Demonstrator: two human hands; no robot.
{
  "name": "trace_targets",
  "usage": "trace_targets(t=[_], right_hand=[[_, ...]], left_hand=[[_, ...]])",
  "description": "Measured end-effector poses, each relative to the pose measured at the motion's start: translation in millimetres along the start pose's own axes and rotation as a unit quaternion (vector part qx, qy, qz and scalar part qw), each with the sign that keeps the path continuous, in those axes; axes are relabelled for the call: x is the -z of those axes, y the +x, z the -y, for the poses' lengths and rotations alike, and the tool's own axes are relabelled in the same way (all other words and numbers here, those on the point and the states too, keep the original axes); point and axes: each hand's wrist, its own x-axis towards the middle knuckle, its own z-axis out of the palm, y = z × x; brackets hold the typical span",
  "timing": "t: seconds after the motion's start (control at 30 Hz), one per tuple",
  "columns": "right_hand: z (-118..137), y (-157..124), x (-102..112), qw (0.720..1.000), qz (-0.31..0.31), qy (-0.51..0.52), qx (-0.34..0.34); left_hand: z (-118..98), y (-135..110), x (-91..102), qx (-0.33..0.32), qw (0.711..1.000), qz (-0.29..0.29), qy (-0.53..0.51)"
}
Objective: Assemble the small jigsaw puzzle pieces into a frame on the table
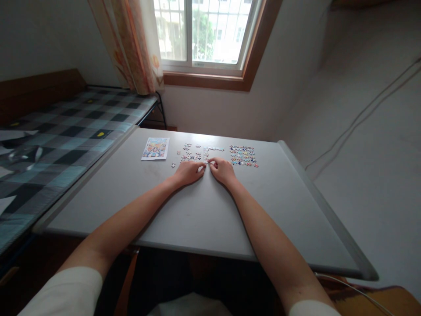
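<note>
Hands [207,171] pinching jigsaw piece [207,163] beside assembled strip [210,152].

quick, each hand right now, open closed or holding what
left hand: curled on the table, at the puzzle pieces; grip cannot be told
right hand: curled beside it; grip cannot be told

The left sleeve [62,292] and right sleeve [312,308] are short, plain white, soft cloth with loose, rounded hems. Below them both arms [131,219] are bare down to the left hand [189,172] and right hand [223,170].
</note>
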Motion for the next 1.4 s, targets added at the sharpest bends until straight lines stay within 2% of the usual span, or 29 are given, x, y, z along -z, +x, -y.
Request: trace_targets(t=[1.4], right_hand=[[0.6,-0.7,0.7,1.0,-0.001,0.006,-0.002]], left_hand=[[2.0,0.0,-2.3,-0.004,1.0,-0.007,0.009]])
